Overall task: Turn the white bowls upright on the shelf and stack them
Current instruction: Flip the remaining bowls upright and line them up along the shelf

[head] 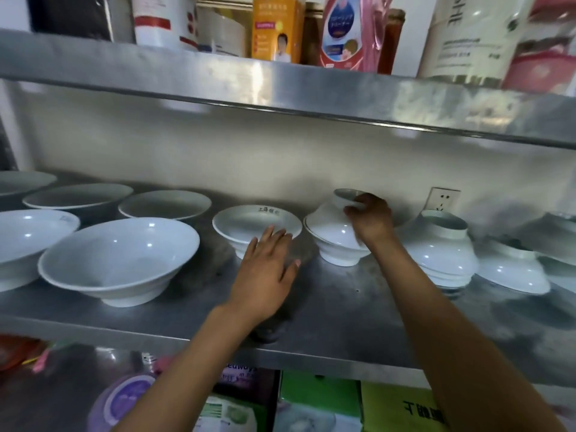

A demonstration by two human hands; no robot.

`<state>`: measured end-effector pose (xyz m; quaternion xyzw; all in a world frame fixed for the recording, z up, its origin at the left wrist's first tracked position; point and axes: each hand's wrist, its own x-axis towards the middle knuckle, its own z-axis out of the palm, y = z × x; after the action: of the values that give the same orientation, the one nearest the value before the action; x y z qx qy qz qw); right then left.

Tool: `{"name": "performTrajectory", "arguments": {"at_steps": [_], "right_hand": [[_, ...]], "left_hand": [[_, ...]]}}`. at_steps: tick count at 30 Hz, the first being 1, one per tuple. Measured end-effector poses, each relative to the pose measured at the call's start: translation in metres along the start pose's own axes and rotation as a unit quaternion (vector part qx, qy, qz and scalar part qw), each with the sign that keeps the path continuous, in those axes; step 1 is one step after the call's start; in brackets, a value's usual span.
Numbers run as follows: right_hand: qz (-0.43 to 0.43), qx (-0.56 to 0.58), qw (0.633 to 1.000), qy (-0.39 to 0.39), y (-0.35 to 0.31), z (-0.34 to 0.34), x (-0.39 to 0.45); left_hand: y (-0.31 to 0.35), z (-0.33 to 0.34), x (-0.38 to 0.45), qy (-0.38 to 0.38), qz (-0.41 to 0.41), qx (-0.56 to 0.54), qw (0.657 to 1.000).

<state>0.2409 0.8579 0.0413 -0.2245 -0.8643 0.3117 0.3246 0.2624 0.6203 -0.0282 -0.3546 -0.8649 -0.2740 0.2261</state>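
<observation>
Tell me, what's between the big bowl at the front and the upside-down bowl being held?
In the head view, between the big bowl and the upside-down bowl sits a small upright bowl with writing, with the left hand at it.

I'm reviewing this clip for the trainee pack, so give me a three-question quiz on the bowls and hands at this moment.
1. True or false: the right hand grips the foot ring of an upside-down bowl.
2. Where is the left hand?
A. at the near side of the upright bowl with writing
B. on the top shelf
C. inside the large upright bowl
3. Fill in: the stack of bowls to the right of the right hand stands ____ side up.

Key: 1 true; 2 A; 3 wrong (they are upside down, tilted).
</observation>
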Motion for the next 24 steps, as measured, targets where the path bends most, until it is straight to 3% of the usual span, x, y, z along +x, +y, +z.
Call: {"name": "performTrajectory", "arguments": {"at_steps": [8,10,13,15,18,24], "right_hand": [[-0.011,0.105,0.986,0.131,-0.021,-0.029,-0.053],[-0.045,0.152,0.976,0.146,-0.028,-0.036,-0.081],[-0.055,0.23,0.96,0.154,-0.039,-0.04,-0.12],[-0.043,0.258,0.954,0.145,-0.039,-0.04,-0.14],[-0.007,0.307,0.939,0.155,-0.032,-0.041,-0.158],[0.032,0.401,0.907,0.124,-0.028,-0.048,-0.196]], "left_hand": [[0.019,-0.027,-0.012,0.0,-0.037,-0.185,0.982],[0.029,-0.03,-0.008,0.014,-0.095,-0.297,0.95],[0.048,-0.036,-0.003,-0.003,-0.182,-0.519,0.835],[0.06,-0.038,-0.004,-0.014,-0.163,-0.601,0.783],[0.077,-0.042,-0.007,0.001,-0.106,-0.644,0.758],[0.1,-0.054,-0.021,0.027,-0.103,-0.656,0.747]]}}
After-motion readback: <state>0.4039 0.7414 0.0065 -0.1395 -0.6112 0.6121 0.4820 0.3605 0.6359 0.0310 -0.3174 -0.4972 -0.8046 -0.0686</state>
